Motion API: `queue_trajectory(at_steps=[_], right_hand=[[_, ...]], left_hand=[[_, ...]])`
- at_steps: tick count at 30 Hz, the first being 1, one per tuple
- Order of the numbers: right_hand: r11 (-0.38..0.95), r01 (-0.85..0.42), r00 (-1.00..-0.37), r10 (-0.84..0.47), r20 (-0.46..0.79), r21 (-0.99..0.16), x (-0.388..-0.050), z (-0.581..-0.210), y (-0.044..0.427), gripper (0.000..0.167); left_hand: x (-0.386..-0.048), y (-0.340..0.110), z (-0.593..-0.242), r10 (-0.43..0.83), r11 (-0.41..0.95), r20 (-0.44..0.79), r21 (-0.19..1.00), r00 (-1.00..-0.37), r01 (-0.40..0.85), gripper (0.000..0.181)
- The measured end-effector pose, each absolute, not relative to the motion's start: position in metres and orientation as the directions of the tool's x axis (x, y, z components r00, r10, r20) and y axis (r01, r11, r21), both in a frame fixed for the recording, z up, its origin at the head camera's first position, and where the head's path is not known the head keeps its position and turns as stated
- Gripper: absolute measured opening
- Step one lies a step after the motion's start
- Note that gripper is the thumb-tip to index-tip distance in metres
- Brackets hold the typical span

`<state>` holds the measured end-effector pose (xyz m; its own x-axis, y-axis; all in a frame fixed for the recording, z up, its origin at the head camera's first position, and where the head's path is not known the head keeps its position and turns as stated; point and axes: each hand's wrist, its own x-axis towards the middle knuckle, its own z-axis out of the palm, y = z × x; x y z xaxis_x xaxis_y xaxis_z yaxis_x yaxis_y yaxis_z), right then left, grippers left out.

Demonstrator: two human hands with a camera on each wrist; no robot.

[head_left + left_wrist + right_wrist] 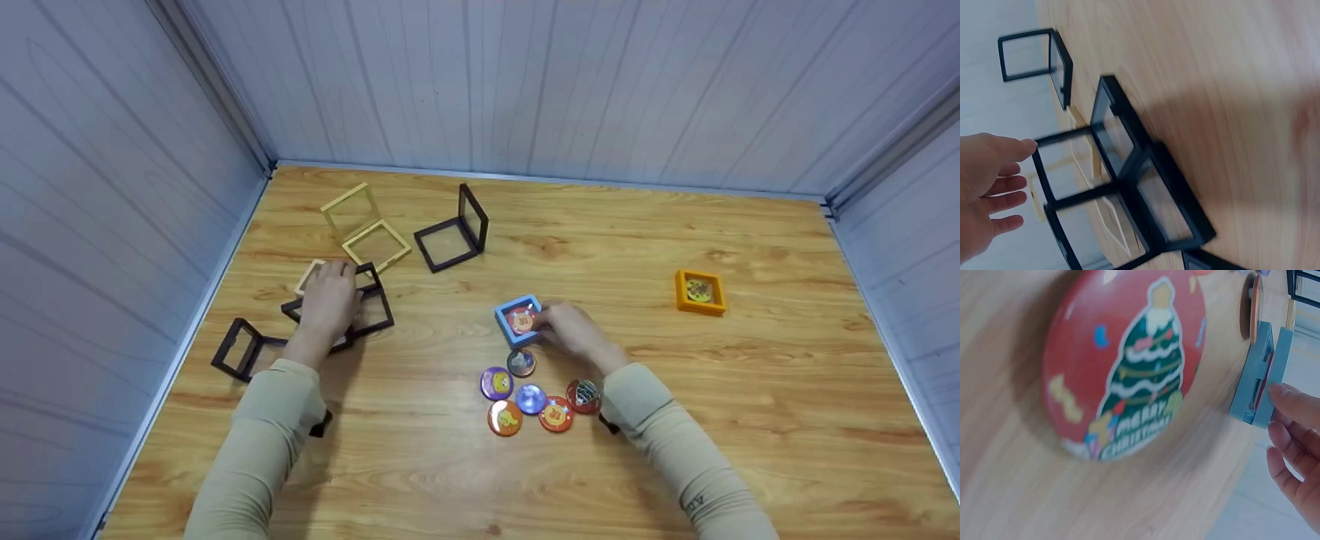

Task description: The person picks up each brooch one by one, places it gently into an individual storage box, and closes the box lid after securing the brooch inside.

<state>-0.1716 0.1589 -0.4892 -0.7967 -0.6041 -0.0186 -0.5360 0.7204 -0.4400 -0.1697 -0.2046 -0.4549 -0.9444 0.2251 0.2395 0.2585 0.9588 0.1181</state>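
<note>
My left hand (pixel 328 304) is at the cluster of black hinged display frames on the left. In the left wrist view its thumb touches the upper corner of an upright black frame panel (pixel 1044 174); the other fingers stand apart from it, loosely extended. My right hand (pixel 574 330) pinches the right edge of a light blue display frame (pixel 1252 377) between thumb and fingers. The frame's two halves lie almost together, a narrow gap between them. A red round badge (pixel 520 320) shows inside.
Several round badges (pixel 531 399) lie below the blue frame, among them a Christmas tree badge (pixel 1145 365). An orange frame (pixel 682 296) holding a yellow badge stands at right. Behind are an open yellow frame (pixel 401 253) and an open black frame (pixel 452 262). Walls border the table.
</note>
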Motion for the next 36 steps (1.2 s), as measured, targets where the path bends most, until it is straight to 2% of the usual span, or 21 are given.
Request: queue_trajectory(at_steps=[9, 16, 20, 27, 36], right_hand=[[0.736, -0.515, -0.813, -0.582, -0.021, -0.44, -0.174, -0.487, 0.174, 0.01], [0.767, -0.468, -0.84, -0.54, -0.05, -0.439, -0.176, -0.486, 0.189, 0.013], [0.78, -0.439, -0.852, -0.519, -0.069, -0.446, -0.177, -0.484, 0.197, 0.013], [0.811, -0.356, -0.878, -0.461, -0.132, -0.464, -0.177, -0.483, 0.211, 0.015], [0.818, -0.346, -0.89, -0.442, -0.116, -0.459, -0.178, -0.483, 0.225, 0.014]], left_hand=[[-0.183, -0.214, -0.454, 0.167, 0.979, 0.114, 0.1, -0.979, 0.178, 0.027], [-0.192, -0.213, -0.452, 0.184, 0.98, 0.024, 0.074, -0.983, 0.185, 0.018], [-0.196, -0.213, -0.452, 0.196, 0.979, 0.023, 0.056, -0.98, 0.197, 0.011], [-0.199, -0.211, -0.452, 0.22, 0.972, 0.052, 0.068, -0.974, 0.224, 0.017], [-0.197, -0.205, -0.451, 0.233, 0.964, 0.065, 0.115, -0.97, 0.239, 0.012]])
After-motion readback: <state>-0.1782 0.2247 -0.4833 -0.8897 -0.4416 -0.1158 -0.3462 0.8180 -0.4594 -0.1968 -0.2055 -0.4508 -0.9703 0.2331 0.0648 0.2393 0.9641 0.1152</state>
